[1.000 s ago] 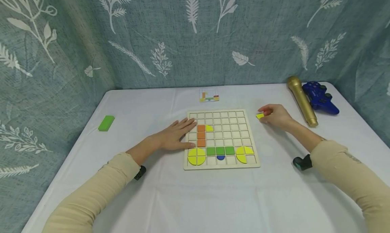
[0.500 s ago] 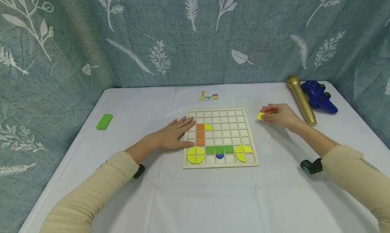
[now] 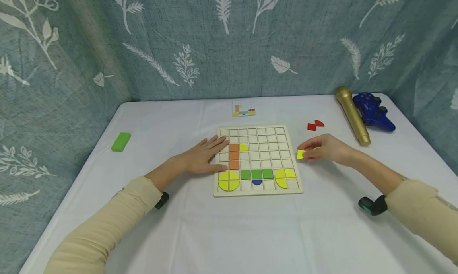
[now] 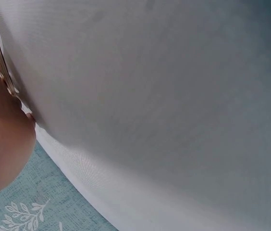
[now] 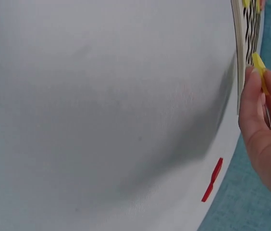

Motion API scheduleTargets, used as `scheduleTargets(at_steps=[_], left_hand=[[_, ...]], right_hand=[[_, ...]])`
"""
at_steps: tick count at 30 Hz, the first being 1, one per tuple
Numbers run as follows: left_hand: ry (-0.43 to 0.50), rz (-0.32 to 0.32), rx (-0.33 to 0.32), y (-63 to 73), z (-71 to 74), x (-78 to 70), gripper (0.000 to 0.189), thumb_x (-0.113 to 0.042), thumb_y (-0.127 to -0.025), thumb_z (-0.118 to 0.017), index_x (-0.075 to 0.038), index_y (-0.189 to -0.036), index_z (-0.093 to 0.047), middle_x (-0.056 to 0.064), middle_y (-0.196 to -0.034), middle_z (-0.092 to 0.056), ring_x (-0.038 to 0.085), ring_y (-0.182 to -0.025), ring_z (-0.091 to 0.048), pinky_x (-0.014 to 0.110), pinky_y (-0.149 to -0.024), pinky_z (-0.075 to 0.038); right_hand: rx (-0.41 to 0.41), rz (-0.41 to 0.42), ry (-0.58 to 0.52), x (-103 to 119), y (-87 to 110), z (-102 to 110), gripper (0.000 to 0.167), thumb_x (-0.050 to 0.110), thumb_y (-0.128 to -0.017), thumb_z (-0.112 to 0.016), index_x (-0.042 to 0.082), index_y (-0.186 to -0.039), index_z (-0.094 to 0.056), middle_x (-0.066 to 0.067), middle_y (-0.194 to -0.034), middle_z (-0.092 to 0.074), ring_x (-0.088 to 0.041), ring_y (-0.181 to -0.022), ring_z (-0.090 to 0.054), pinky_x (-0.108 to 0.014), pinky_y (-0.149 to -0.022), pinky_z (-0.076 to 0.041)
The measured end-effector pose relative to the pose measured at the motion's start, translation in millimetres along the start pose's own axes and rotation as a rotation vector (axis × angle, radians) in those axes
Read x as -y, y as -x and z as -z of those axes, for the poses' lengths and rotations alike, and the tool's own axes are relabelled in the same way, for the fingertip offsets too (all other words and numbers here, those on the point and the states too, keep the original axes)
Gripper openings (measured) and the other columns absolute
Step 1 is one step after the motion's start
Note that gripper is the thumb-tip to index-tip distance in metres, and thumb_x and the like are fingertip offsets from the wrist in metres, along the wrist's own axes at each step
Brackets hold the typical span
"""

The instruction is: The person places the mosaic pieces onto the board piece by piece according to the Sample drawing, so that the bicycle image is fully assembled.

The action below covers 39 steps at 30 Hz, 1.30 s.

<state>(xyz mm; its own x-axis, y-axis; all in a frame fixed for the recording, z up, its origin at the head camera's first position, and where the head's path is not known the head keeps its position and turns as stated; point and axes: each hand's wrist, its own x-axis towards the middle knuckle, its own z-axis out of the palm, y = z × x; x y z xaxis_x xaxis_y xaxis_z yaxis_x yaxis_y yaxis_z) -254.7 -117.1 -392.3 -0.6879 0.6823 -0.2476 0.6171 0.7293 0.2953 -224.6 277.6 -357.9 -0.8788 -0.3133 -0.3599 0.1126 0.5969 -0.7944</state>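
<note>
My right hand [image 3: 323,150] pinches a small yellow tile [image 3: 300,154] between thumb and fingers, just off the right edge of the wooden grid board [image 3: 257,193]. In the right wrist view the yellow tile [image 5: 259,70] shows nearly edge-on at the fingertips. Fingers spread, my left hand [image 3: 204,158] rests on the board's left edge. The board holds orange squares [image 3: 234,156], a yellow quarter [image 3: 243,147], a yellow circle of quarters [image 3: 223,185], green squares [image 3: 256,174], a blue half-circle [image 3: 257,182] and three yellow quarters [image 3: 281,183] at lower right.
A red square [image 3: 311,127] and a red quarter [image 3: 319,123] lie behind my right hand. A pattern card [image 3: 243,108] sits beyond the board. At back right are a gold microphone [image 3: 352,115] and a blue game controller [image 3: 373,111]. A green block [image 3: 121,141] lies far left.
My right hand has moved toward me and the board with the yellow tile, uncovering the two red pieces behind it. The left hand stays on the board.
</note>
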Motion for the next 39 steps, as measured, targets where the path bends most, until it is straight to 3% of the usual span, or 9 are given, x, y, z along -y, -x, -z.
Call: scheduleTargets(at_steps=[16,28,39], left_hand=[[-0.005,-0.005,0.004,-1.1,-0.3,1.5,0.087,-0.065,-0.092,-0.042,-0.019,-0.155,-0.005,0.0,-0.159,0.002,0.02,-0.143,0.008,0.041,-0.114,0.002],[0.01,-0.006,0.004,-2.1,0.2,1.6,0.087,-0.065,-0.092,-0.042,-0.019,-0.155,-0.004,0.001,-0.159,0.002,0.02,-0.143,0.007,0.042,-0.114,0.003],[0.022,0.002,0.003,-3.0,-0.7,3.0,0.088,-0.067,-0.091,-0.042,-0.019,-0.155,-0.005,0.0,-0.159,0.002,0.019,-0.143,0.008,0.042,-0.114,0.003]], right_hand=[[0.164,-0.031,-0.048,8.2,17.2,-31.9,0.032,0.012,-0.088,-0.07,-0.003,-0.116,-0.066,-0.01,-0.104,-0.068,-0.019,-0.085,-0.065,-0.03,-0.08,-0.054],[0.141,-0.027,0.022,7.3,27.1,-46.2,0.028,0.012,-0.086,-0.072,-0.002,-0.11,-0.069,-0.006,-0.09,-0.068,-0.018,-0.077,-0.062,-0.028,-0.074,-0.055],[0.106,0.042,0.132,11.4,32.2,-48.9,0.024,0.011,-0.086,-0.072,-0.003,-0.106,-0.07,-0.003,-0.081,-0.067,-0.016,-0.071,-0.06,-0.028,-0.07,-0.054]])
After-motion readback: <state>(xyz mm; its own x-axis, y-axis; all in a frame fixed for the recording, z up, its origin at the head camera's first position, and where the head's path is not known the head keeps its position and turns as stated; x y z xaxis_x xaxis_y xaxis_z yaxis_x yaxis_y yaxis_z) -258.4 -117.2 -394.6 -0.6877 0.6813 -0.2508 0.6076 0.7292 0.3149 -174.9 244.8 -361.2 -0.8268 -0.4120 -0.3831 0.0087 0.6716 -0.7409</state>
